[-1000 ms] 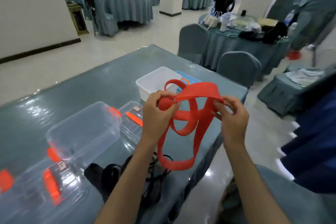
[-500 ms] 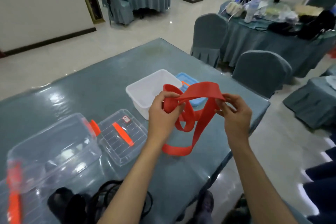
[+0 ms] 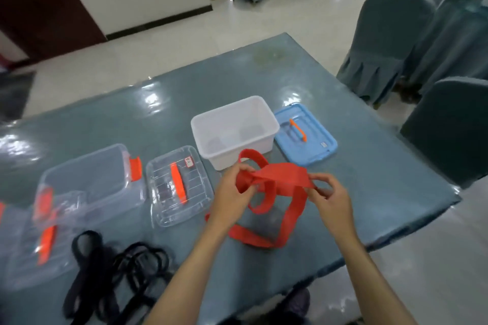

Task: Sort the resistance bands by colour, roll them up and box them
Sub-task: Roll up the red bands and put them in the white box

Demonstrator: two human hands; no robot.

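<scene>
Rolling step in hand: left hand [image 3: 233, 194] and right hand [image 3: 331, 200] pinch red band [image 3: 280, 179]; next, wind it tight

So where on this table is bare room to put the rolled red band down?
Free: the far table behind the white box, and the strip right of the blue lid. Crowded: near left, with black bands and clear boxes.

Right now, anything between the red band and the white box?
Nothing visible. Both hands hold the red band just in front of the open white box, whose blue lid lies off to its right.
</scene>
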